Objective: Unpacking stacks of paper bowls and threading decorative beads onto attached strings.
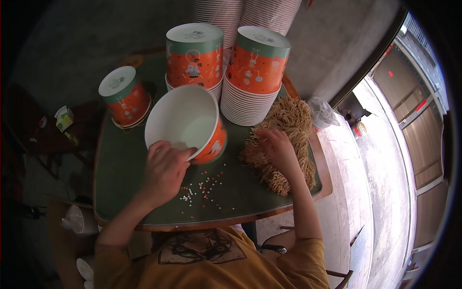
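Observation:
My left hand (165, 169) grips the near rim of an orange and white paper bucket (186, 123), tilted so its empty white inside faces me. My right hand (279, 148) rests on a pile of dry tan noodles (288, 139) at the right side of the green table (125, 178), fingers closed into the strands. Small red and white bits (204, 188) lie scattered on the table between my hands.
Two stacks of upside-down orange buckets (195, 58) (253, 72) stand behind, and a single upturned one (125, 96) sits at the back left. A clear plastic bag (321, 113) lies beyond the noodles. White cups (77, 219) lie below the table's left edge. Concrete floor lies to the right.

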